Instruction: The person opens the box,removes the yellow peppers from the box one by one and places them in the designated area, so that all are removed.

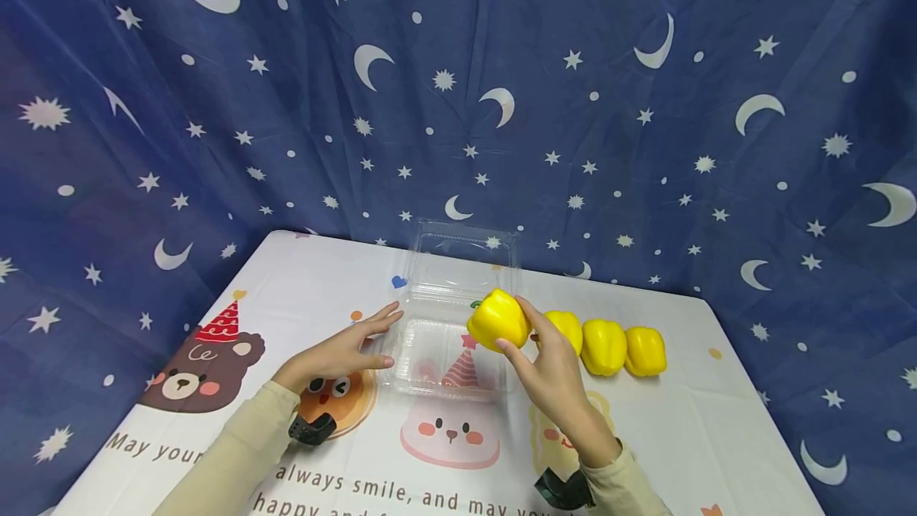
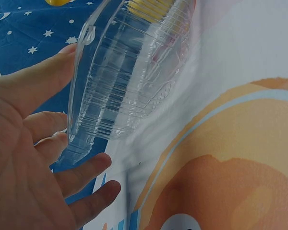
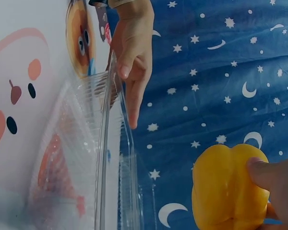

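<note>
A yellow bell pepper [image 1: 497, 320] is gripped between the thumb and fingers of my right hand [image 1: 553, 369], raised near the right side of a clear plastic clamshell box [image 1: 451, 392]. The box stands with its lid [image 1: 466, 249] tipped back toward the curtain. At the box's left edge, my left hand [image 1: 347, 350] has its fingers spread; in the left wrist view its thumb and fingertips [image 2: 69, 50] meet the rim. Seen from the right wrist, the pepper [image 3: 228, 187] hangs beside the box wall, and the held fingers are partly hidden behind it.
Several more yellow peppers [image 1: 603, 347] sit in a row right of the box, one partly behind my right hand. The white tablecloth [image 1: 680, 436] has cartoon animals and lettering. A dark blue star-and-moon curtain [image 1: 458, 86] hangs behind the table.
</note>
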`<state>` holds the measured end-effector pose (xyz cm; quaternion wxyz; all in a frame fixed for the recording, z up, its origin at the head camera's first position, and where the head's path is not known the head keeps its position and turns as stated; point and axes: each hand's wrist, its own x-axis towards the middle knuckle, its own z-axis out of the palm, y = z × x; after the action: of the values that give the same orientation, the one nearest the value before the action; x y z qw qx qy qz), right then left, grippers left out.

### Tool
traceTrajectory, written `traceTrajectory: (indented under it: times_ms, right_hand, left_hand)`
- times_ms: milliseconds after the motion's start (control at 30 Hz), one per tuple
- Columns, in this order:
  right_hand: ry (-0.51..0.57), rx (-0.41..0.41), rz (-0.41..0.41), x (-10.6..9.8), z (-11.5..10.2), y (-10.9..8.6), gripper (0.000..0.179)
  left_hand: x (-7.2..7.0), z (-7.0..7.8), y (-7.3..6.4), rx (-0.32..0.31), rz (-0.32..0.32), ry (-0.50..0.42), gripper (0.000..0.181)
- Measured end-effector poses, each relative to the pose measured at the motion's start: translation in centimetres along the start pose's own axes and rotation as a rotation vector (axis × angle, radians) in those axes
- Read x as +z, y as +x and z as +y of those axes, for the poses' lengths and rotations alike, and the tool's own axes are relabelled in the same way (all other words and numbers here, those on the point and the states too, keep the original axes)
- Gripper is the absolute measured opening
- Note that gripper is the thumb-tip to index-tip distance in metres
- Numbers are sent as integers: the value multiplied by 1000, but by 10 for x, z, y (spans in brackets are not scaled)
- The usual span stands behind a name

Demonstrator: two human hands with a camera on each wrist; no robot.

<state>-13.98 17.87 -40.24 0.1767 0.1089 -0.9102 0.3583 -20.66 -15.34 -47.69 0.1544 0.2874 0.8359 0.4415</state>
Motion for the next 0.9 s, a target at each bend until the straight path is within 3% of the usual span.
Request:
traceTrajectory:
  times_ms: [533,900]
  right_hand:
    - [-58,-17,40,-9,14,-8,71]
    - [-102,23,65,-18,30,-15,70]
  left_hand:
    - [1,-3,1,5,0,1,82]
    - [1,-2,1,9,-1,0,81]
